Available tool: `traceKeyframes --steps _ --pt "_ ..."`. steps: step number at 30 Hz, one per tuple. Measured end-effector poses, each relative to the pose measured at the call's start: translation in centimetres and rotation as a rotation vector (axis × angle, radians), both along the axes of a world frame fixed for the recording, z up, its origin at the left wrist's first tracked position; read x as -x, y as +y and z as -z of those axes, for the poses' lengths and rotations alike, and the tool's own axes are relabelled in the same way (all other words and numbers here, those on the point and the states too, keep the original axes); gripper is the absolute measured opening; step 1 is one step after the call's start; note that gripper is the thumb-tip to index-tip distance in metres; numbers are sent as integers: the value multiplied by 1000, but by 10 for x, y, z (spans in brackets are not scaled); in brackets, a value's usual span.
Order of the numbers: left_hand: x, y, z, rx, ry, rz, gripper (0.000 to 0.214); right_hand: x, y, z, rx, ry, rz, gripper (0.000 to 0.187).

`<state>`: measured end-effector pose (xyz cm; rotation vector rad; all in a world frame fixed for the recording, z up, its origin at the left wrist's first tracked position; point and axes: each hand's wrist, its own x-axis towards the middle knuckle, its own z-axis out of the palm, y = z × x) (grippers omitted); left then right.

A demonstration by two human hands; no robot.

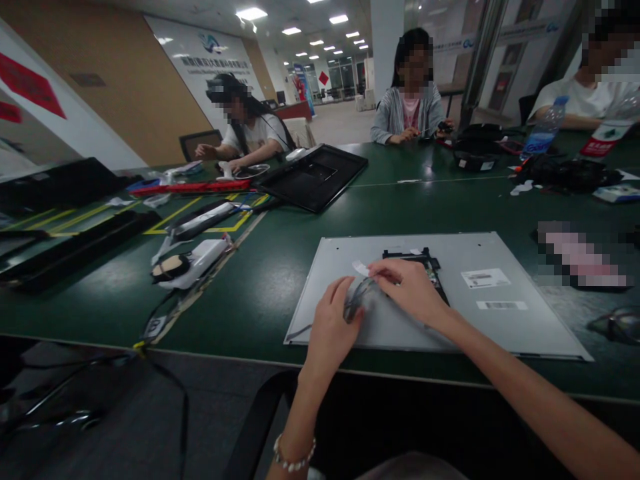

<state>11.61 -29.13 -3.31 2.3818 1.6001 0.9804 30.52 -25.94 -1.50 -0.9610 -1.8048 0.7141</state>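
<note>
A flat silver-grey display panel (400, 333) lies on the table in front of me, with a dark-framed circuit board (434, 272) on its back. Over it, my left hand (334, 327) curls its fingers and thumb around a grey looped bundle (354, 299); whether this is cable or clear tape I cannot tell. My right hand (410, 288) pinches at the bundle's upper end, by a small white strip (361, 268). A thin grey strand (299, 332) runs over the panel's left corner near my left hand.
On the green table (240, 293) stand a black monitor shell (320, 175), a white device (200, 260) with cables, and long black frame parts (85, 250). A pink phone-like item (583, 257) and bottles (545, 130) are at right. Several people sit across the table.
</note>
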Motion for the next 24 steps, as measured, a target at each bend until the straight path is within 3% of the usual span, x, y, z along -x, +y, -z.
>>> traceKeyframes --steps 8,14,24 --pt "4 -2 6 0 12 -71 47 9 -7 10 -78 -279 -51 19" --pt "4 -5 10 -89 133 45 45 10 -10 16 -147 -450 -92 19" --pt "1 0 12 79 306 67 41 11 -16 19 -322 -686 -113 18"
